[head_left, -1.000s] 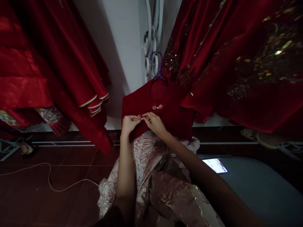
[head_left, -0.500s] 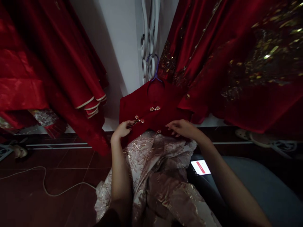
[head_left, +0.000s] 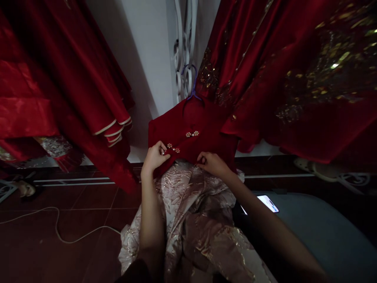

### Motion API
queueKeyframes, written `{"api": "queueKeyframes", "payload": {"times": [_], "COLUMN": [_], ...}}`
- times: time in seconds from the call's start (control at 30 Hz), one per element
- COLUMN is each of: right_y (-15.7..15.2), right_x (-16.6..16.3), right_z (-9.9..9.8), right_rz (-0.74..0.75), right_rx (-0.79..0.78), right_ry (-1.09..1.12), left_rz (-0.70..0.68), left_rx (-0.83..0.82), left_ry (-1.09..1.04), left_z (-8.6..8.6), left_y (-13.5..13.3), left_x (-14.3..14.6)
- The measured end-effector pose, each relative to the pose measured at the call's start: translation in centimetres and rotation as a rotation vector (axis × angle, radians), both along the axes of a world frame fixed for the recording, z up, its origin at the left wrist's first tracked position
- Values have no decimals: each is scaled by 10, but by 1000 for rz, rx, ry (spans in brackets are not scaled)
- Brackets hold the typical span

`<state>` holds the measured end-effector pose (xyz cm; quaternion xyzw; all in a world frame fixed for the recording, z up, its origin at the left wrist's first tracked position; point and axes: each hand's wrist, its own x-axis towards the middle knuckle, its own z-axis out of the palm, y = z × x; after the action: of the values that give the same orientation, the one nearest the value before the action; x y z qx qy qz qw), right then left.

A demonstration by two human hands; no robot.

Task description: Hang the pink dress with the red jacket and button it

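A red top (head_left: 206, 118) hangs on a purple hanger (head_left: 193, 92), with two pearl flower clasps on its front: an upper clasp (head_left: 192, 134) and a lower clasp (head_left: 173, 148). My left hand (head_left: 154, 159) lies against the top's left side, its fingers curled and pinched; a small pearl bead (head_left: 163, 152) shows at the fingertips. At the top's lower edge, my right hand (head_left: 214, 163) pinches thumb and forefinger together on the red cloth, hiding the spot under them. Pale pink brocade cloth (head_left: 176, 188) with metallic threads spreads below the top and between my forearms.
Red garments (head_left: 97, 90) hang at the left, and a sequinned red garment (head_left: 318, 90) at the right. A white scrolled metal stand (head_left: 185, 51) rises behind. A lit phone (head_left: 268, 203) rests on a grey seat (head_left: 318, 224). A white cable (head_left: 76, 239) crosses the tiled floor.
My right hand has moved left to the top's lower edge and covers the small clasp there. My left hand has shifted slightly off the lower clasp. The phone's screen looks different.
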<state>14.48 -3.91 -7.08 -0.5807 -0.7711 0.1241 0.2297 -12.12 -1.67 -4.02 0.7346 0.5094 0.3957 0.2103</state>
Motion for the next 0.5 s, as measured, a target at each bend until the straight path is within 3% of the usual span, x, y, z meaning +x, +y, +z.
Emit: {"api": "queueKeyframes", "payload": {"times": [0.1, 0.23, 0.37, 0.5], "right_y": [1, 4, 3, -6], "right_x": [-3, -3, 2, -6], "right_z": [-3, -4, 9, 25], "right_rz": [-21, -18, -17, 81], "right_rx": [40, 27, -54, -281], "right_ry": [-15, 39, 305, 633], "left_rz": [-26, -184, -253, -349], "left_rx": [66, -145, -276, -350], "left_ry": [-16, 34, -12, -52], "left_z": [7, -3, -13, -13], "left_y": [-3, 0, 3, 2], "left_x": [18, 31, 29, 24]}}
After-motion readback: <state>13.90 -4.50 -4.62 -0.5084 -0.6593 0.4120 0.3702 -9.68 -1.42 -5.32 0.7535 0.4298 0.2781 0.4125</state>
